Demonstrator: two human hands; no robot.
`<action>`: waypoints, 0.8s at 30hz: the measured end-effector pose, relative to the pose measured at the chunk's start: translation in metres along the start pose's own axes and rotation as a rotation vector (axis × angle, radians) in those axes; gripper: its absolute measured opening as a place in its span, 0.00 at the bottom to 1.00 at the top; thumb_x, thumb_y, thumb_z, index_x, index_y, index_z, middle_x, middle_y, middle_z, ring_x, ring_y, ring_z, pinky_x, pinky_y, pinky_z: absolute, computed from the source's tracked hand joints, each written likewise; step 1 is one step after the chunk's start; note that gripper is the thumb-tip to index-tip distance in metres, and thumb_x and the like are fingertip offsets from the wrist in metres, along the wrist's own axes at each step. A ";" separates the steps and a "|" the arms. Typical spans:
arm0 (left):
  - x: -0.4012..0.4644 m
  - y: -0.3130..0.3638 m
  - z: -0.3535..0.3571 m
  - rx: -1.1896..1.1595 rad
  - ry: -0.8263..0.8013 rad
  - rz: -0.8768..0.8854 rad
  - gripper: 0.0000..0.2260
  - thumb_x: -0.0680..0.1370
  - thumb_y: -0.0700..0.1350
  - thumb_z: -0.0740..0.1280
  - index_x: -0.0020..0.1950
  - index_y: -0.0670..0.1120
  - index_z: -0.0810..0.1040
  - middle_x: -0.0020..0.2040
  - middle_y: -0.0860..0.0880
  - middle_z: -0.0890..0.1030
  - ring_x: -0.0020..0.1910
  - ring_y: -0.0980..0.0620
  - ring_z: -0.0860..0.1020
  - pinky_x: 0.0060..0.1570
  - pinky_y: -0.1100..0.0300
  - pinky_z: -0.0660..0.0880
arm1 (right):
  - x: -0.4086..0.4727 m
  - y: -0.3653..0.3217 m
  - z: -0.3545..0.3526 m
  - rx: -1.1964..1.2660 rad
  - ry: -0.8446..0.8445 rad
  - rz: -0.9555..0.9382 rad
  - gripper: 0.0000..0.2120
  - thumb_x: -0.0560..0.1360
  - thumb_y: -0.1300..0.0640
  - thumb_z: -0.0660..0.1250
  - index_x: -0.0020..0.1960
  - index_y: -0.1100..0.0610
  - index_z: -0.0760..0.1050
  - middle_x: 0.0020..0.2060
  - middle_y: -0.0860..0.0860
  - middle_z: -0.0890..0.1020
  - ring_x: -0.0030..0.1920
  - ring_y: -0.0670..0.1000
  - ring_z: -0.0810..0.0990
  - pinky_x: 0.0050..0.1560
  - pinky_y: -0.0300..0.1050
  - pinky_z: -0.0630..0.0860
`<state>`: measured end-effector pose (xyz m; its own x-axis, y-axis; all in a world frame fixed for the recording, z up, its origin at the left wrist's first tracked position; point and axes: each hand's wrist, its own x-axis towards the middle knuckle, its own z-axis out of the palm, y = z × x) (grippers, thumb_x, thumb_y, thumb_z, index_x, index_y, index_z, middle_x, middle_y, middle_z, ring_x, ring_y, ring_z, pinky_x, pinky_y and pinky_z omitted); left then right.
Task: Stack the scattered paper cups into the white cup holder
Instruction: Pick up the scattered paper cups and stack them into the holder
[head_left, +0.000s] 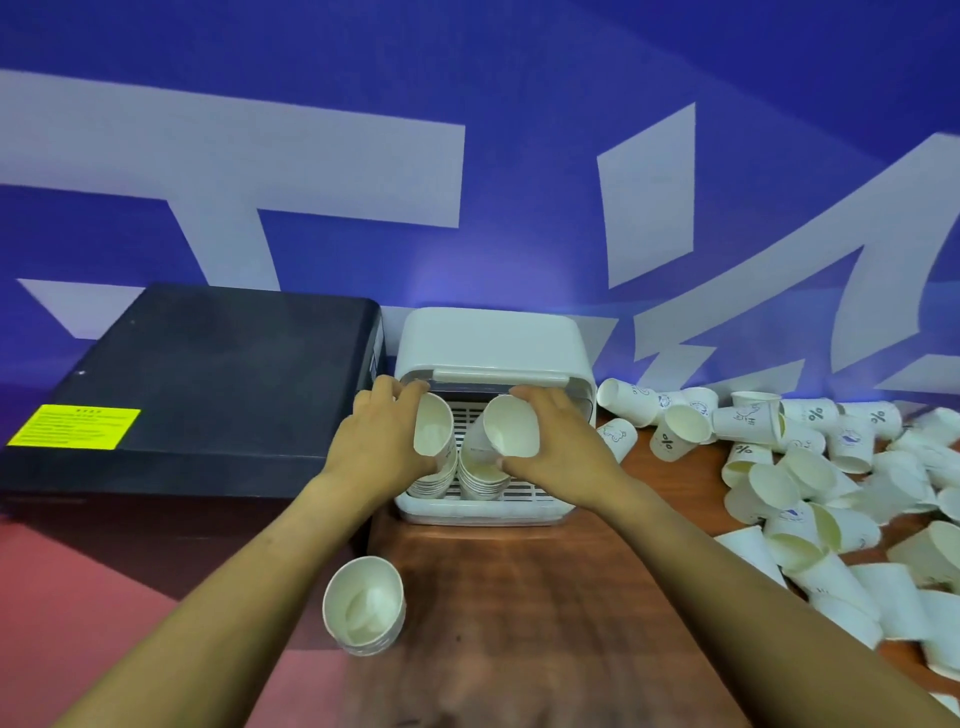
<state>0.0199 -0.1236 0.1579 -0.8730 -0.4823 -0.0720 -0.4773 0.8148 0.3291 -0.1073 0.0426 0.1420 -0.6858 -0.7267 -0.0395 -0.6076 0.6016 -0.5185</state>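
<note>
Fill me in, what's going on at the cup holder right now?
A person has both hands at the white cup holder, whose lid is up. The left hand holds one paper cup and the right hand holds another cup, each over one of the two stacks already in the holder. A short nested stack stands on the wooden table near the left forearm, and a big loose pile of cups waits on the right.

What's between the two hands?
In the head view, the left hand and right hand each hold a cup: left cup, right cup. Between those shows the holder's slatted back.
</note>
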 end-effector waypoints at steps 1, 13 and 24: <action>0.002 0.000 0.002 0.005 -0.006 -0.001 0.37 0.70 0.54 0.73 0.74 0.52 0.60 0.67 0.48 0.65 0.64 0.46 0.66 0.53 0.54 0.73 | 0.002 0.000 0.001 -0.017 -0.004 -0.003 0.37 0.67 0.47 0.74 0.72 0.47 0.60 0.67 0.48 0.66 0.66 0.51 0.67 0.58 0.44 0.69; 0.023 -0.009 0.028 0.057 -0.135 -0.008 0.36 0.69 0.53 0.74 0.73 0.51 0.62 0.67 0.47 0.64 0.64 0.45 0.66 0.56 0.53 0.72 | 0.017 0.012 0.027 -0.032 -0.110 0.060 0.40 0.66 0.43 0.74 0.73 0.47 0.60 0.67 0.49 0.65 0.66 0.52 0.69 0.63 0.49 0.70; 0.034 -0.012 0.052 0.076 -0.232 -0.023 0.38 0.69 0.55 0.73 0.74 0.51 0.59 0.68 0.47 0.66 0.65 0.43 0.66 0.62 0.50 0.69 | 0.026 0.027 0.050 -0.007 -0.227 0.156 0.36 0.68 0.38 0.70 0.72 0.44 0.61 0.65 0.49 0.68 0.66 0.52 0.68 0.64 0.52 0.69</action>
<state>-0.0093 -0.1334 0.1022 -0.8574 -0.4213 -0.2956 -0.4956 0.8307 0.2536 -0.1211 0.0236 0.0843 -0.6643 -0.6804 -0.3095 -0.5049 0.7138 -0.4854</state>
